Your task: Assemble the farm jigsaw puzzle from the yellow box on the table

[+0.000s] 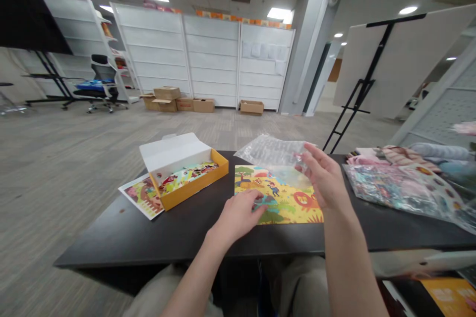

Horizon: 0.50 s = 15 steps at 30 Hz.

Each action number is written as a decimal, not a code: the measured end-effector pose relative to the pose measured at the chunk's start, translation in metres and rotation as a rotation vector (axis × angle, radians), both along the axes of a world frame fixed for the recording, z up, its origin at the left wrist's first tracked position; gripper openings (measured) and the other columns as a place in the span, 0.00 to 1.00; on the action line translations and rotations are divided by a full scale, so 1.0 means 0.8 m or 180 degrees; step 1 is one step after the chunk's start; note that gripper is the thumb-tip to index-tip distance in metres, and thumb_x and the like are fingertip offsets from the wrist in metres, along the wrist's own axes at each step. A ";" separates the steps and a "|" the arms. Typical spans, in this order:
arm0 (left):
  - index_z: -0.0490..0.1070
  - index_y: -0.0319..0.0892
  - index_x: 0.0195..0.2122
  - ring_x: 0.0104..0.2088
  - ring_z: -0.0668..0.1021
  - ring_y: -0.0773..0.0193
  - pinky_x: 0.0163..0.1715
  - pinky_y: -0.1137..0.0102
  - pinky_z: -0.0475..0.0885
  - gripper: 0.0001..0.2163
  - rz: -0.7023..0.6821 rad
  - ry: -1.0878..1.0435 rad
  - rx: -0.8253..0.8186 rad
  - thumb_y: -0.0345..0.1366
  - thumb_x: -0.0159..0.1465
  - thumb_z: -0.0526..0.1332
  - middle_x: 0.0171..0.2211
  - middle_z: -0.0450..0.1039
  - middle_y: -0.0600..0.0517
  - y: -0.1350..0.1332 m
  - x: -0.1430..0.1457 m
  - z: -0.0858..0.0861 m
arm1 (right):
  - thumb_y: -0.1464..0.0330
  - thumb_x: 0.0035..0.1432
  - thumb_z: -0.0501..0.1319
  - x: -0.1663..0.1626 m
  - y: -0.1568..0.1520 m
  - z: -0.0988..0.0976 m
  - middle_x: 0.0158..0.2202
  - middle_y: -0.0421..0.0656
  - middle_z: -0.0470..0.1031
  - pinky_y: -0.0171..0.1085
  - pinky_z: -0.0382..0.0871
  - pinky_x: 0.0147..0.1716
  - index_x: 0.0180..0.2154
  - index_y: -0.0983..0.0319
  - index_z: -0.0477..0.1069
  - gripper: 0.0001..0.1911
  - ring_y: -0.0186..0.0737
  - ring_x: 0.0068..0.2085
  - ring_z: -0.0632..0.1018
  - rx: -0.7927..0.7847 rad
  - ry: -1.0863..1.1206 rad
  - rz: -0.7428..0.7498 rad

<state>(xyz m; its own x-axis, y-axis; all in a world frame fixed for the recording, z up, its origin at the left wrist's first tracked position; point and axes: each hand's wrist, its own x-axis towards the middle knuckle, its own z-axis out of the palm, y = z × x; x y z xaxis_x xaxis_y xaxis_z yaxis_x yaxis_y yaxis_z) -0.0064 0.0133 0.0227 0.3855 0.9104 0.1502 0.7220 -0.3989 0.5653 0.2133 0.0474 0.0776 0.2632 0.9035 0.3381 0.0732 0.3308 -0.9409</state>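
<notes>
A colourful cartoon puzzle board [282,197] lies flat on the black table [148,237] in front of me. My left hand [240,215] rests on its near left edge, fingers curled over the picture. My right hand [323,178] hovers above the board's right side and its fingertips pinch a clear plastic bag [269,151] that lies over the board's far edge. To the left stands an open yellow box [186,171] with its white lid up and loose puzzle pieces inside.
A printed picture sheet [139,197] lies under the box's left end. Plastic-wrapped packages and fabric items [405,183] pile up at the table's right. Cardboard boxes [178,100], an office chair [98,84] and a black easel [360,84] stand on the floor beyond.
</notes>
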 end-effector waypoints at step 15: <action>0.77 0.48 0.37 0.40 0.80 0.58 0.37 0.69 0.68 0.06 0.0298 0.0770 0.0129 0.42 0.65 0.63 0.37 0.80 0.54 -0.009 -0.031 0.004 | 0.49 0.58 0.66 -0.062 0.003 -0.077 0.70 0.42 0.59 0.58 0.46 0.70 0.69 0.49 0.55 0.42 0.53 0.70 0.60 -0.1252 -0.0216 0.1875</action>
<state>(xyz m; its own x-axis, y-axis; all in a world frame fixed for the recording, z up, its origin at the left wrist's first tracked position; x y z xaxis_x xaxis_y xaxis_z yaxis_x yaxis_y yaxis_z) -0.0312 0.0065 0.0256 0.3288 0.9390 0.1011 0.8691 -0.3427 0.3567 0.1635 0.0499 0.0158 -0.3166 0.9475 -0.0439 0.0493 -0.0298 -0.9983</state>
